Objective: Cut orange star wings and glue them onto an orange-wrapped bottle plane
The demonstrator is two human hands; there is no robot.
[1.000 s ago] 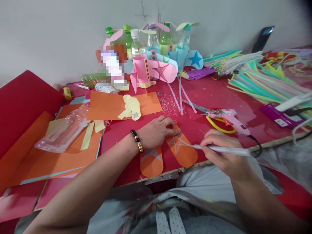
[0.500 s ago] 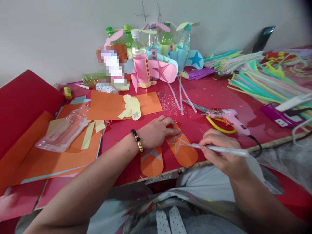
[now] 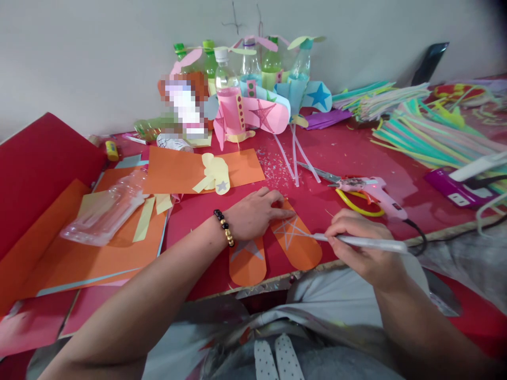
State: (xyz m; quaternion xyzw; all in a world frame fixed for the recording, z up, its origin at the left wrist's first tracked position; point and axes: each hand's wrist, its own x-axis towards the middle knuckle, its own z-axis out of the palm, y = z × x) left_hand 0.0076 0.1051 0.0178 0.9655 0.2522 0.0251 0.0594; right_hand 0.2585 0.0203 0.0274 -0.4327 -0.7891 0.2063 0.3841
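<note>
Here you are at the near edge of the red table (image 3: 336, 153), and the step in hand looks like drawing a star on orange paper. Your right hand (image 3: 358, 248) pinches a pale pen (image 3: 390, 246) between thumb and fingers, its tip down at a point of the star outline (image 3: 290, 232). That outline lies on the right-hand orange strip (image 3: 303, 257), rounded end towards you. Your left hand (image 3: 253, 214) grips nothing that shows; it lies palm down, fingers bent, index finger pressing the strip's far part. Just beside it, the second orange strip (image 3: 247, 272) sits partly under your left wrist, its grey star (image 3: 249, 250) looking filled in. The star by your pen is only lines, so the next move seems to call for a steady stroke along that outline, or the start of shading, with your left finger pinning the paper. Whether the tip actually touches is hard to tell, the picture being soft there. Watch the strip: a loose press could let it swivel and skew the line.
</note>
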